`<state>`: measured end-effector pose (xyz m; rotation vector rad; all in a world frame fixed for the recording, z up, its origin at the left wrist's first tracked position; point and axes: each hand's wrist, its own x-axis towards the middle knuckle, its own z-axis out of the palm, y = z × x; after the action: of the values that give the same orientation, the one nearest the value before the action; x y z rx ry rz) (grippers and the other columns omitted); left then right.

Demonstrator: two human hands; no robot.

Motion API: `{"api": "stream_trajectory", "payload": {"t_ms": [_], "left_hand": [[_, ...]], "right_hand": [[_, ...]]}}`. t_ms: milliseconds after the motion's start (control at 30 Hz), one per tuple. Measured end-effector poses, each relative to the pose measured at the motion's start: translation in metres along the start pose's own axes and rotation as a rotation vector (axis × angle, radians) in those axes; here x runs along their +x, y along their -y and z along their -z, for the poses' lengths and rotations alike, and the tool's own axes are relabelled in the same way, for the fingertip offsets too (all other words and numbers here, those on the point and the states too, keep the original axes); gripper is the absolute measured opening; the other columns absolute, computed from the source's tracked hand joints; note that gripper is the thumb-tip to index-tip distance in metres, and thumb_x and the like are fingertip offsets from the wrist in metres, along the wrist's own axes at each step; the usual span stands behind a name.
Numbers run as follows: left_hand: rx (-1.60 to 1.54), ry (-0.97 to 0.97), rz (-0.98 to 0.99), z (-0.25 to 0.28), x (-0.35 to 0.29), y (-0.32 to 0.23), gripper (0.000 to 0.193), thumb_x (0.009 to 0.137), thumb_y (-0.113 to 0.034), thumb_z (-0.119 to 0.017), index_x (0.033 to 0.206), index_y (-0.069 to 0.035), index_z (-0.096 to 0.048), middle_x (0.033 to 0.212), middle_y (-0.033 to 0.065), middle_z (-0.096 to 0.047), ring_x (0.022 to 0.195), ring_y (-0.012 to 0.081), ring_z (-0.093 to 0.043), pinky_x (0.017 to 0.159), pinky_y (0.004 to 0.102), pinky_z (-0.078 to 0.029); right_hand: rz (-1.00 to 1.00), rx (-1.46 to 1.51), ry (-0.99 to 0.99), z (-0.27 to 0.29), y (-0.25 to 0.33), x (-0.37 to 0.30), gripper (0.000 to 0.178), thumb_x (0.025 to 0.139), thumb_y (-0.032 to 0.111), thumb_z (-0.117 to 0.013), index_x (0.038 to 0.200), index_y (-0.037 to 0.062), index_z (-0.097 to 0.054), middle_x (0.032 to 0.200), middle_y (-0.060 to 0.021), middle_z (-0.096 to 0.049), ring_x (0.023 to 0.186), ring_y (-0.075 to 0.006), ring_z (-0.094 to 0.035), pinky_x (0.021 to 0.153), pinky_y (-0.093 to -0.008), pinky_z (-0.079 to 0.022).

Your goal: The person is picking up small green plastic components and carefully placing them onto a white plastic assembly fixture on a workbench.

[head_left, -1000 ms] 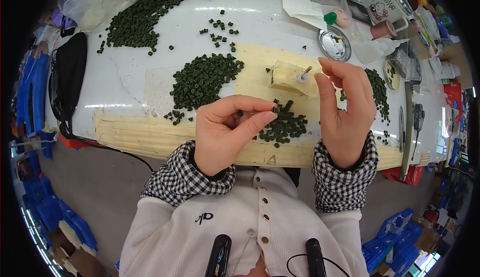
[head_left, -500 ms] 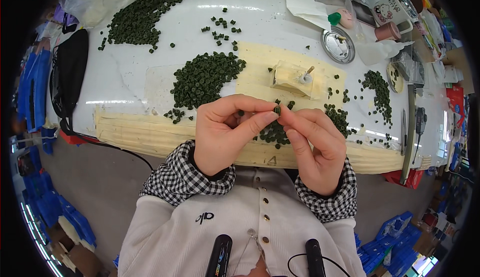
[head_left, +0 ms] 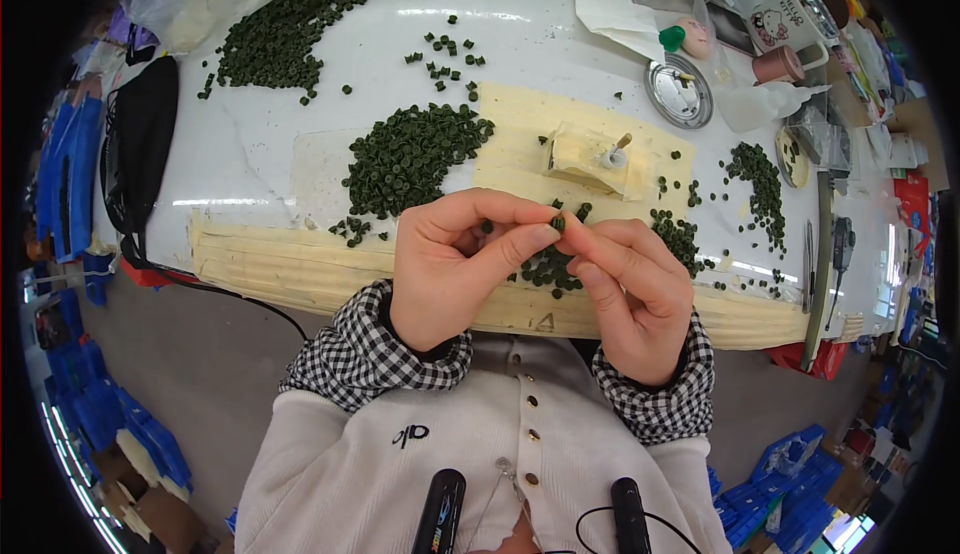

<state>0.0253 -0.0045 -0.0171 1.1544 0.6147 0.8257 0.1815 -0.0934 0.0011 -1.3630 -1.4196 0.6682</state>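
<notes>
Between the thumb and forefinger of my left hand is a small dark green spool-shaped part. The forefinger of my right hand presses against its right side, the other fingers curled and the thumb a little lower. Both hands meet just above the table's near edge. Another green piece shows in the gap of my left fingers; whether it is held or lies behind, I cannot tell. Below and behind my fingertips lie more loose green parts, partly hidden. Beyond them stands a tape-covered block with a small upright peg.
A heap of green parts lies left of the block, a larger one far left, a smaller one at right. Masking tape covers the near edge. A round metal lid, tweezers and a black pouch lie around.
My hands hold almost the same pose around the small green part, with only slight finger movement. The table scene has shifted a touch in the view; the heaps look the same.
</notes>
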Motion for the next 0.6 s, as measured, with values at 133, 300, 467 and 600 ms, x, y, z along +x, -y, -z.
{"api": "stream_trajectory", "payload": {"t_ms": [133,300,467,600], "left_hand": [[-0.012,0.02,0.0,0.0022,-0.0011,-0.0013,0.014,0.085,0.002,-0.067,0.099,0.003,-0.067,0.089,0.0071,-0.07,0.077,0.0047,-0.061,0.067,0.017,-0.049],[-0.022,0.033,-0.006,0.0035,-0.0017,0.0003,0.013,0.085,0.003,-0.067,0.098,0.004,-0.067,0.09,0.0073,-0.07,0.078,0.0048,-0.061,0.067,0.017,-0.049],[-0.03,0.049,0.013,0.003,-0.0016,0.0002,0.013,0.085,0.003,-0.067,0.097,0.004,-0.067,0.091,0.0082,-0.07,0.08,0.0057,-0.062,0.071,0.0182,-0.05],[0.006,0.046,0.027,0.0031,-0.0019,0.001,0.014,0.085,0.003,-0.067,0.098,0.004,-0.067,0.092,0.0082,-0.07,0.08,0.0054,-0.062,0.071,0.0177,-0.05]], "right_hand": [[0.022,-0.048,0.012,0.0012,-0.0004,-0.0004,0.035,0.083,-0.005,-0.062,0.118,0.0008,-0.064,0.095,-0.0112,-0.063,0.078,-0.0189,-0.06,0.067,-0.0248,-0.048],[0.074,-0.144,0.024,0.0016,0.0008,0.0006,0.036,0.082,-0.005,-0.064,0.117,0.0016,-0.065,0.094,-0.0105,-0.063,0.075,-0.0197,-0.059,0.066,-0.0259,-0.048],[0.116,-0.187,0.012,0.002,0.0008,-0.0009,0.036,0.08,-0.006,-0.065,0.116,0.0009,-0.065,0.093,-0.0101,-0.063,0.075,-0.0206,-0.06,0.065,-0.0271,-0.049],[0.181,-0.248,-0.004,0.0006,-0.0007,-0.0018,0.038,0.078,-0.007,-0.065,0.115,-0.0004,-0.065,0.092,-0.0106,-0.063,0.075,-0.0214,-0.061,0.064,-0.028,-0.05]]}}
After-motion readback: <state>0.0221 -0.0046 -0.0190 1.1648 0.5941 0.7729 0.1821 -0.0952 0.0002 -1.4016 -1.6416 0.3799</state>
